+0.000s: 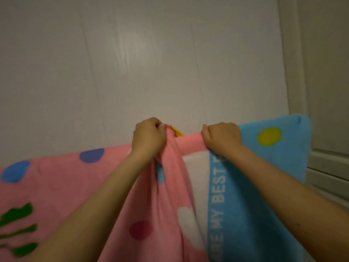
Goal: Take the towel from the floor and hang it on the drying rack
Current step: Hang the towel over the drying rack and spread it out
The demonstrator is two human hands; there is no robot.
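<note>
From my head view, white letters run up a blue band on the towel [188,186]; I can read "MY BEST", the rest cut off or covered. The towel is pink with blue, green and dark red spots on one part, blue with a yellow dot on the other, and it drapes over a horizontal bar hidden under the cloth. My left hand [148,138] is closed around a bunched pink fold at the top. My right hand [221,138] is fisted over the draped top edge. Behind is a pale grey panelled wall [151,53], with a white door frame [324,157] at right.
</note>
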